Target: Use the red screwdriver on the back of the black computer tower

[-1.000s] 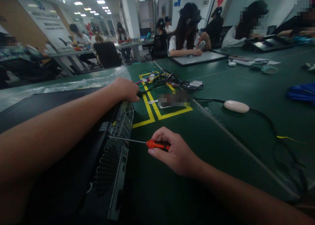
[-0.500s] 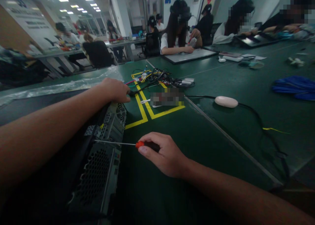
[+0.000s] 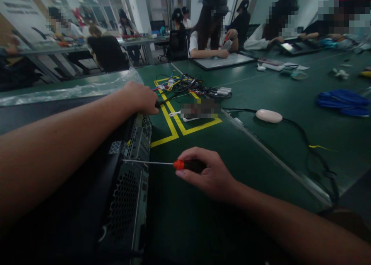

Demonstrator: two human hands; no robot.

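Observation:
A black desktop computer case (image 3: 127,195) lies on its side on the green table (image 3: 203,226), its perforated rear panel facing me. My right hand (image 3: 210,176) is closed around a screwdriver (image 3: 174,164) with an orange and black handle. The thin shaft runs left and its tip meets the case's rear edge. My left hand (image 3: 142,98) rests on the far top corner of the case, fingers curled over the edge; whether they hold anything is hidden.
Yellow tape lines (image 3: 171,126) mark the table beyond the case. A tangle of cables (image 3: 188,85), a white mouse (image 3: 269,116) with its black cord, blue cloth (image 3: 343,102) and clear plastic wrap (image 3: 72,90) lie around. Several people work at the far side.
The view has shifted a little. My right hand and the screwdriver have stayed at the case's rear edge, with the handle turned slightly. My left hand has kept its place on the case.

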